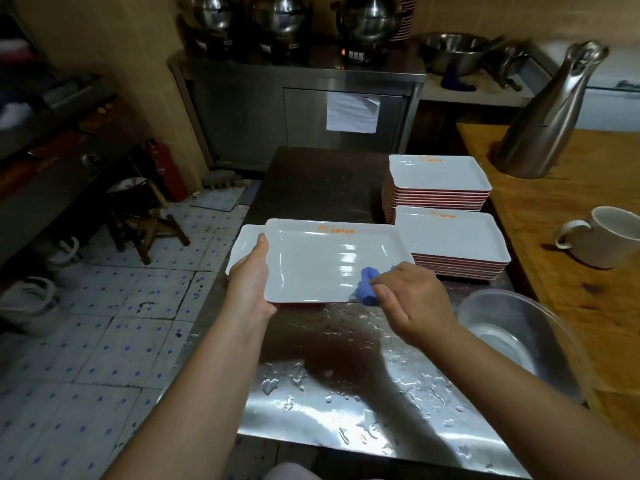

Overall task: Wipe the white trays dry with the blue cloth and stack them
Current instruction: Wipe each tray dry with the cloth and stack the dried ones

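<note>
We see the left hand (250,277) gripping the white tray's (313,268) left short edge (long axis running left-right, above the wet steel table (346,393)) while the right hand (412,299) pinches the blue cloth (365,285) onto its near-right corner.

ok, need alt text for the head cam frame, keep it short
A person's left hand holds a white tray by its edge while the right hand wipes it with a blue cloth above a wet steel counter. Two stacks of white trays stand behind on the right, beside a clear bowl and a wooden table with a mug and a steel jug.
</note>
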